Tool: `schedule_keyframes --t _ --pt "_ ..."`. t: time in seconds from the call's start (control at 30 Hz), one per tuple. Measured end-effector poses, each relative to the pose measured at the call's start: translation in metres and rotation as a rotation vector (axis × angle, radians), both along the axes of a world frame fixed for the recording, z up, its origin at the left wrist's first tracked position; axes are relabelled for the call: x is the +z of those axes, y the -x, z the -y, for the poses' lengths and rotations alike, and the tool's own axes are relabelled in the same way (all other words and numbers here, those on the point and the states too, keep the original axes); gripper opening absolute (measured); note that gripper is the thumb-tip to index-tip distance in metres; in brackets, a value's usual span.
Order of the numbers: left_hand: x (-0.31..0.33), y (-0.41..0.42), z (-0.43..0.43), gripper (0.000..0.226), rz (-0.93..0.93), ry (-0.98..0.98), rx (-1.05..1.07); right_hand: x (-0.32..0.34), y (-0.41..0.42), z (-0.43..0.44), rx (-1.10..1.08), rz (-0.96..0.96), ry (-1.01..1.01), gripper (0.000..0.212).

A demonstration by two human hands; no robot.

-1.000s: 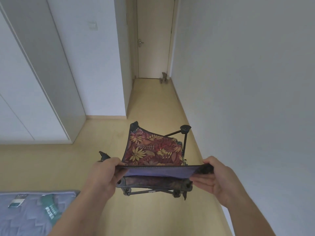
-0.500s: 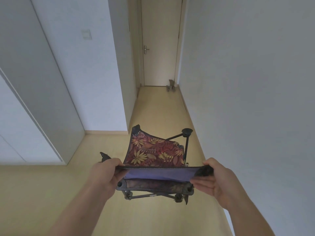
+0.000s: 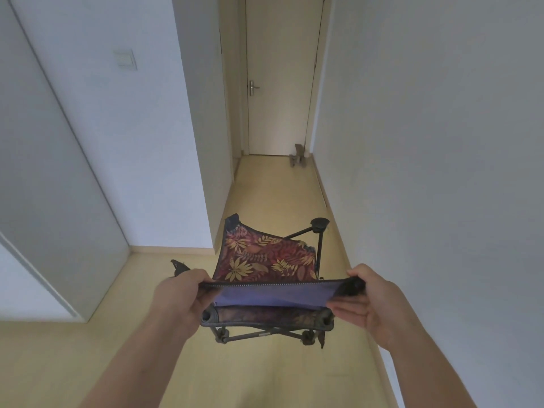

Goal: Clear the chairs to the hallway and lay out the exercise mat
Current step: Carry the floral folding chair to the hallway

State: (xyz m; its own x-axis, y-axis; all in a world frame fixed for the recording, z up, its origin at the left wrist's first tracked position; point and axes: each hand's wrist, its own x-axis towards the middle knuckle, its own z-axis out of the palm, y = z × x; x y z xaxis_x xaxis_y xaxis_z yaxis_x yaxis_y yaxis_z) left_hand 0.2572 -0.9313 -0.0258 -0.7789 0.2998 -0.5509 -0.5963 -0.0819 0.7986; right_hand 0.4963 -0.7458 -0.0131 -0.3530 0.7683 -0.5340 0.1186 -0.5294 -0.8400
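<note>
Currently two hands are engaged, set apart: the left hand (image 3: 179, 295) and the right hand (image 3: 374, 304) each grip one end of the purple-lined edge of one folding chair of red-and-gold leaf-print fabric on a dark metal frame (image 3: 259, 260). It is held above the pale wood floor (image 3: 265, 378) at the hallway mouth. Gripped edge runs left to right; fabric points toward one closed cream door (image 3: 279, 83). One small brown object (image 3: 297, 156) stands beside that door.
</note>
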Motion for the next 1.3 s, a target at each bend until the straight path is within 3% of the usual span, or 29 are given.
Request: schedule_keyframes --t 0.43,0.6,0.7,0.93,1.23,1.3 --pt "-0.005 0.201 -0.195 0.014 0.011 0.009 -0.066 -0.009 0.189 -0.178 -0.091 0.007 0.053 0.033" --pt "-0.014 0.252 -0.275 0.015 0.006 0.066 -0.075 -0.022 0.241 -0.259 -0.094 0.015 0.048 0.033" --pt "-0.023 0.272 -0.320 0.004 0.022 0.064 -0.061 -0.032 0.264 -0.307 -0.077 0.010 0.059 0.033" --pt "-0.016 0.343 -0.442 0.009 0.023 0.111 -0.068 -0.022 0.331 -0.442 -0.012 -0.001 0.056 0.032" --pt "-0.007 0.431 -0.567 0.004 0.066 0.039 -0.023 -0.008 0.428 -0.569 -0.004 0.003 0.014 0.027" --pt "-0.006 0.457 -0.594 0.013 0.060 0.018 -0.037 -0.008 0.454 -0.594 -0.005 0.007 0.005 0.027"
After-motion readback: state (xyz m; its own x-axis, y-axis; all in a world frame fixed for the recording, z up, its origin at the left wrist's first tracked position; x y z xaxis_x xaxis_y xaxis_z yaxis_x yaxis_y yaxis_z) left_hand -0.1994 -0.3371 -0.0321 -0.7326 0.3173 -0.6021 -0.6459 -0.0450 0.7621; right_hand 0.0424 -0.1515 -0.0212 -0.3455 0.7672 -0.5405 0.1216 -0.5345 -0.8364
